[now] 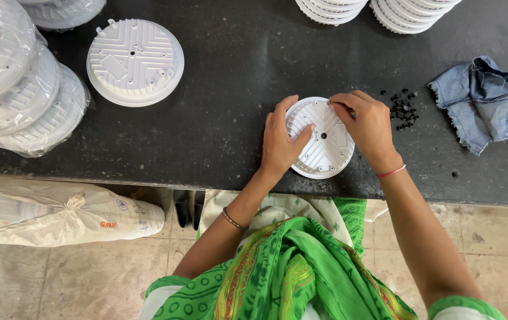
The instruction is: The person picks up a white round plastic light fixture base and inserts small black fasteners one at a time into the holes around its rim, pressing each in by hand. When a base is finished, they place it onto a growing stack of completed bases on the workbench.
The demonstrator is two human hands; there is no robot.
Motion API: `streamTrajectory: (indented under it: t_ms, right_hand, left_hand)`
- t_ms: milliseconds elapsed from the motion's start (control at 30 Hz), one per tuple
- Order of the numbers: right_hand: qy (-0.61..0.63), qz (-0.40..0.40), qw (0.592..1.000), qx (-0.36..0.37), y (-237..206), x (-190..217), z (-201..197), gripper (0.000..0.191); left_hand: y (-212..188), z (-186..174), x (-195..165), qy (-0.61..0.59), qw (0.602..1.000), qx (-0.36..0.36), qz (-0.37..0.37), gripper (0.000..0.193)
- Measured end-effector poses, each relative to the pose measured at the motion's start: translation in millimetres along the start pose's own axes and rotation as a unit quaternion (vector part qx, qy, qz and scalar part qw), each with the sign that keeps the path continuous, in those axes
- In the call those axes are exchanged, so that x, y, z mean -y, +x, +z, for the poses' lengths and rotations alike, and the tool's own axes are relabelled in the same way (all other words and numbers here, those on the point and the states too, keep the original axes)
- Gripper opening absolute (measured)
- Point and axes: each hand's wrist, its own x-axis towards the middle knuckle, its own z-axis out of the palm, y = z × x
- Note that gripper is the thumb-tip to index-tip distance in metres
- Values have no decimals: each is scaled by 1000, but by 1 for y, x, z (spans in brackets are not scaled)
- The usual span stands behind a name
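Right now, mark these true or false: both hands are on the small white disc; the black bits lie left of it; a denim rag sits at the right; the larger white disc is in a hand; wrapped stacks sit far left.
1. Both hands are on the small white disc. True: left hand and right hand touch it.
2. The black bits lie left of it. False: they lie to its right.
3. A denim rag sits at the right. True.
4. The larger white disc is in a hand. False: it lies alone on the dark table.
5. Wrapped stacks sit far left. True.
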Motion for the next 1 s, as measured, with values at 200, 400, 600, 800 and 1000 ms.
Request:
streamTrajectory:
  t_ms: [200, 400, 600, 800, 1000]
  right_hand:
    - [-40, -30, 999, 18, 6, -1, 3, 11]
    - [-69, -23, 997, 30, 11, -1, 9, 11]
    - [-27, -29, 999, 33, 11, -3, 6, 13]
    - [33, -14, 999, 30, 15, 0, 7, 13]
    - [60, -27, 997, 45, 19, 10, 10, 15]
  left_hand:
    - [-1, 0, 2, 1, 1000, -7, 12, 67]
    - [-2, -1, 3, 0, 1000, -14, 27, 69]
    - [-2, -2, 4, -3, 1000, -8, 23, 69]
    - [-2, -2, 3, -3, 999, -17, 28, 68]
    - [-3, -3, 3, -8, 999, -18, 30, 69]
